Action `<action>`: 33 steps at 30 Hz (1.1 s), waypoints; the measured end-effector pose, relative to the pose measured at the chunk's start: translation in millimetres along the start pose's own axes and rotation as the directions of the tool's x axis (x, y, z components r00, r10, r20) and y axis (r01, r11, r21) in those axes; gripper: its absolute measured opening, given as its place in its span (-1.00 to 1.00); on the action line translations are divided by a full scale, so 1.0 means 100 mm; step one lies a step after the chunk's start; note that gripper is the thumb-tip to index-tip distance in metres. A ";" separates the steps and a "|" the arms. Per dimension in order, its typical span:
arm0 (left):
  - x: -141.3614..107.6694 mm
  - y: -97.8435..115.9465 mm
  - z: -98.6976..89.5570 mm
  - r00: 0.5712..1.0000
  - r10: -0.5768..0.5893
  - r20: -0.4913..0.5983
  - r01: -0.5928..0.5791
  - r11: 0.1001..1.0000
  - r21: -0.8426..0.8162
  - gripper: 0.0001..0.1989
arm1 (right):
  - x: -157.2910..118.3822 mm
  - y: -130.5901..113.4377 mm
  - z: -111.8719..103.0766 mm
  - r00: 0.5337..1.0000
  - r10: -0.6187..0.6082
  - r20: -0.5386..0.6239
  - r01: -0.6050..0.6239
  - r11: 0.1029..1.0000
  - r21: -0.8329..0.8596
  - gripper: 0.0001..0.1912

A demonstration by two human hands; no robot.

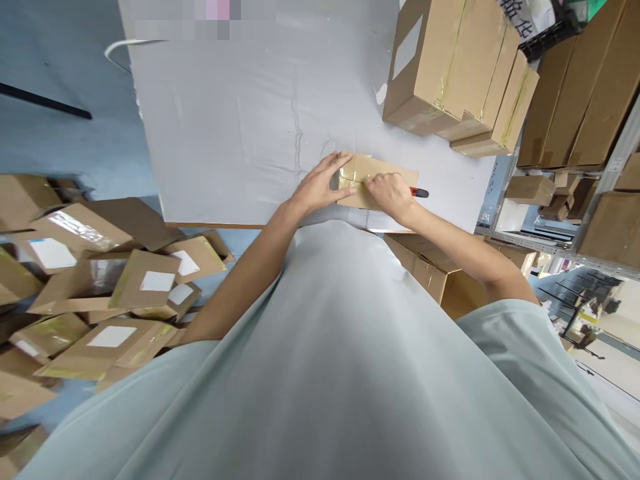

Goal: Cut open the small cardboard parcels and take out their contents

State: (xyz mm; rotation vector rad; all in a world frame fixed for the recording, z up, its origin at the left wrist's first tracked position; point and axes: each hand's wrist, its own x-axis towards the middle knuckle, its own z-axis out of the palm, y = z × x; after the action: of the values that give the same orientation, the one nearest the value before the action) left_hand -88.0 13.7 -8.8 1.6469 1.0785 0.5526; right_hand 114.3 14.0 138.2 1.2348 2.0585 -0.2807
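Between the hands, at the table's near edge, lies a small taped cardboard box [373, 168]. The left hand [320, 185] spreads, thumb and fingers bracing one end. The right hand [393, 193] grips a red-and-black utility knife [420, 193] over the top. Beyond the right hand, larger sealed cartons [453, 70] stand on the table [225, 133].

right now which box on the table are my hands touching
The small taped box by the front edge of the table: left hand at one end, right hand over it. The bigger boxes sit farther off, untouched.
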 end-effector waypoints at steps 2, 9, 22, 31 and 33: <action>-0.01 0.01 -0.01 1.000 -0.013 -0.008 0.013 1.000 0.006 0.06 | -0.12 0.23 0.17 0.999 0.044 0.031 -0.044 0.999 0.006 -0.47; -0.07 0.11 -0.02 0.997 -0.047 -0.064 0.048 0.999 0.022 0.13 | -0.53 0.98 0.66 0.995 0.094 0.044 -0.095 0.995 0.026 -0.52; 0.24 0.39 0.81 0.768 -0.157 -0.621 0.363 0.905 0.221 -0.39 | -0.53 1.20 0.85 0.999 -0.040 0.023 0.035 0.983 0.178 -0.48; 0.23 0.38 0.75 0.762 -0.207 -0.614 0.394 0.900 0.186 -0.36 | -0.41 1.45 1.20 0.984 -0.159 -0.079 0.171 0.966 0.195 -0.49; 0.23 0.38 0.74 0.764 -0.217 -0.607 0.390 0.906 0.167 -0.34 | -0.38 1.53 1.33 0.976 -0.188 -0.112 0.210 0.949 0.235 -0.53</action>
State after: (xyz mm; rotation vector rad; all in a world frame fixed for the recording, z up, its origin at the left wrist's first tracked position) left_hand -4.0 -6.3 -2.9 1.5213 1.9248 0.7260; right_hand 315.3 -0.4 92.1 1.1997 2.2824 -0.6021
